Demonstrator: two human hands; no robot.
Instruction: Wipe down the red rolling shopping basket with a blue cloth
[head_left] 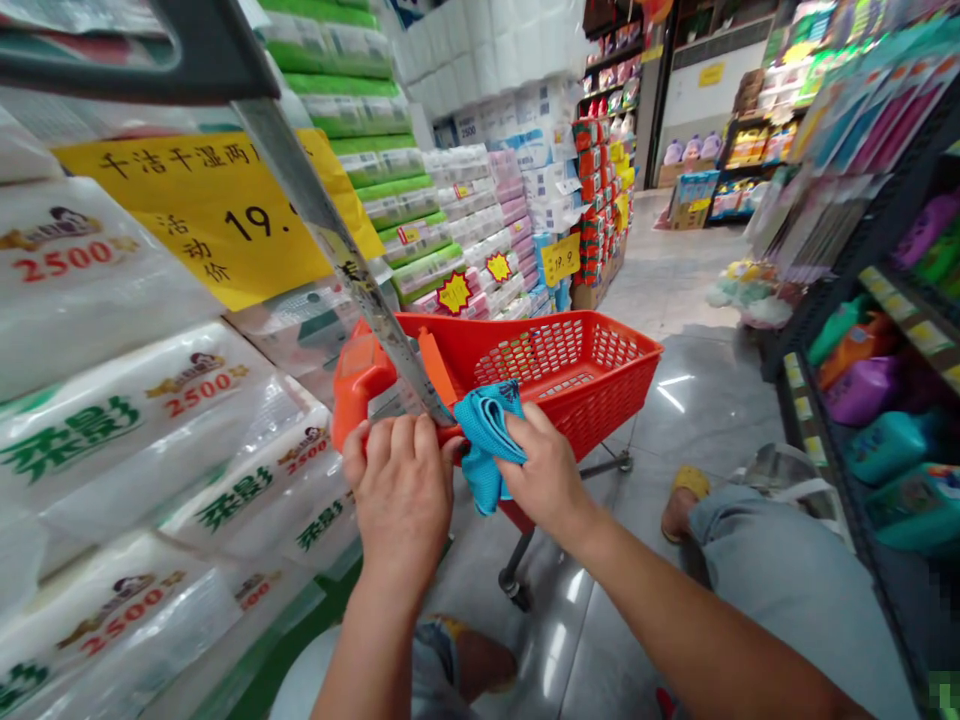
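Observation:
A red plastic shopping cart (592,385) stands on the aisle floor in front of me. My left hand (401,490) is closed over the near rim of the cart, beside the base of its grey metal handle bar (337,250). My right hand (544,470) grips a folded blue cloth (487,430) and presses it against the same rim. The cart's basket looks empty from here. My knees show at the bottom of the view.
Stacked packs of tissue paper (112,420) with yellow price signs (217,215) fill the left side. A dark shelf (862,400) of coloured detergent bottles lines the right. The glossy tiled aisle (675,280) runs ahead toward more shelves.

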